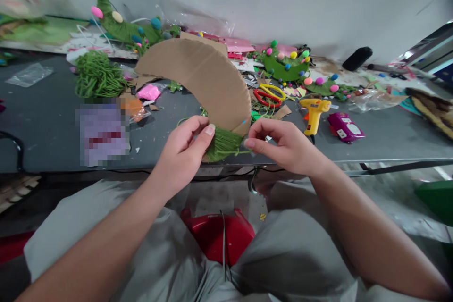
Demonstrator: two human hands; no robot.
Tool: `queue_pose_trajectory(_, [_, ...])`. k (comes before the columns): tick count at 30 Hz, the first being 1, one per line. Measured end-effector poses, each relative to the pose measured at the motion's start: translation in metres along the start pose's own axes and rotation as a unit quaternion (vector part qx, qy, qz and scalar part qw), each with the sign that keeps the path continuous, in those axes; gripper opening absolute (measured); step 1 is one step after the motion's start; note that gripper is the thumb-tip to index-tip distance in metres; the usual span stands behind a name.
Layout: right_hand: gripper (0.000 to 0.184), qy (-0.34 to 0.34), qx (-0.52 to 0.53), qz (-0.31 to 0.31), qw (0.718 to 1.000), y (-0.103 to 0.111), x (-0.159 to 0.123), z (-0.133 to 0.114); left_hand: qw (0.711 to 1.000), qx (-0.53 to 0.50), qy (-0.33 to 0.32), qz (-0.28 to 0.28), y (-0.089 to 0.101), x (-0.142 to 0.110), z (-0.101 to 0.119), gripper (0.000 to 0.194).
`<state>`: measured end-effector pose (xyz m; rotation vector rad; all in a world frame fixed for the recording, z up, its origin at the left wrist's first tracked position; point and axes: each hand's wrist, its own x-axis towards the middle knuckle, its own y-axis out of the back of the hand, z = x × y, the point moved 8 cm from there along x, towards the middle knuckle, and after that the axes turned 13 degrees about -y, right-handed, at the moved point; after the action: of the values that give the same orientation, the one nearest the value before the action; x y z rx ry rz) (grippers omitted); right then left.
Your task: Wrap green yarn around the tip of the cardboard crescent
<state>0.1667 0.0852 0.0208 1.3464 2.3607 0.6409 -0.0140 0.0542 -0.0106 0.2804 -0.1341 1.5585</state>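
A crescent-shaped piece of cardboard (208,73) is tilted up above the front edge of the grey table. Green yarn (224,144) is wound in close turns around its lower end. My left hand (189,148) pinches that end at the left edge of the winding, thumb on top. At the right edge, my right hand (279,144) has thumb and index finger closed on a strand of the yarn, which stretches out from the wound part. A pile of loose green yarn (99,74) lies farther left on the table.
Right of the cardboard lie red-handled scissors (267,96), a yellow glue gun (314,115) and a purple packet (346,127). Green crescents with coloured pompoms (286,68) stand along the wall. A pink packet (148,92) lies left. A red stool (219,236) shows below.
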Motion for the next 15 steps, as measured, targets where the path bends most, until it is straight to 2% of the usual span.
queue_pose_trajectory(4, [0.02,-0.004,-0.014,-0.054,0.998,0.001,0.001,0.006,0.998,-0.035,-0.01,0.042,0.013,0.004,0.0,0.02])
queue_pose_trajectory(7, [0.019,-0.017,-0.059,-0.062,0.996,0.008,0.006,0.019,0.996,-0.037,-0.038,0.077,0.031,0.01,0.005,0.019])
queue_pose_trajectory(9, [0.019,-0.022,-0.108,-0.034,0.993,0.019,0.01,0.028,0.993,-0.031,-0.054,0.098,0.046,0.015,0.009,0.017])
queue_pose_trajectory(11, [0.02,-0.027,-0.168,0.02,0.985,0.033,0.014,0.035,0.989,-0.037,-0.064,0.128,0.063,0.02,0.01,0.016])
queue_pose_trajectory(15, [0.018,-0.046,-0.278,0.112,0.953,0.061,0.019,0.042,0.968,-0.029,-0.113,0.221,0.107,0.031,0.018,0.019])
